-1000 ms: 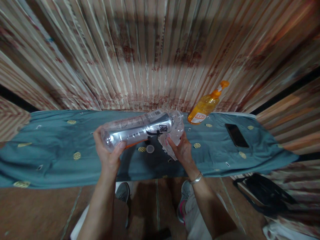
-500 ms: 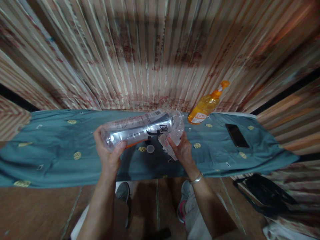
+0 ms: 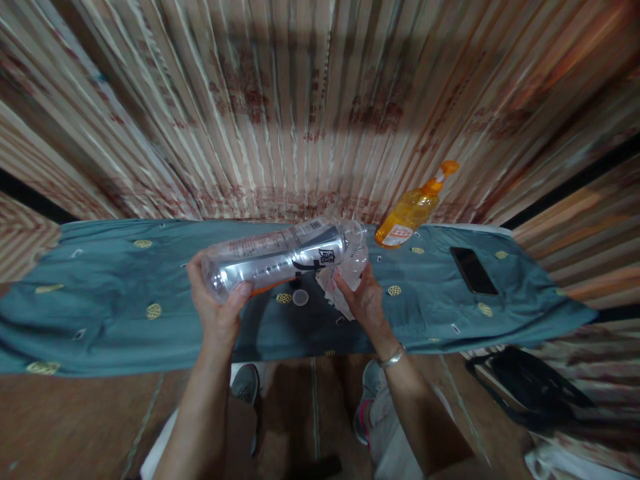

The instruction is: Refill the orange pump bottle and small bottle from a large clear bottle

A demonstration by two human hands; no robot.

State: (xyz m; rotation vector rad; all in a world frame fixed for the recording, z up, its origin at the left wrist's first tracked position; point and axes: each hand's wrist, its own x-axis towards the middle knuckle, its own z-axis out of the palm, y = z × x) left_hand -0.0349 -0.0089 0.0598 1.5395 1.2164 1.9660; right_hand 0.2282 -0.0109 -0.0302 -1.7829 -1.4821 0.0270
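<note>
A large clear plastic bottle [image 3: 280,257] with a silver label and dark characters is held tilted above the cloth-covered table. My left hand [image 3: 217,293] is wrapped round its left end, thumb toward me. At the other end my right hand [image 3: 367,297] is closed on a crumpled whitish tissue [image 3: 333,293], pressed near the bottle's clear rounded end. Whether those fingers also grip the bottle itself, I cannot tell. Below the bottle a small round translucent cap [image 3: 301,297] lies on the teal cloth.
An orange pump bottle [image 3: 403,217] stands at the back of the table [image 3: 110,333], right of the held bottle. Farther right lies a black phone [image 3: 474,271]. Behind hangs a striped curtain [image 3: 290,133]. A black bag [image 3: 535,380] is low at the right.
</note>
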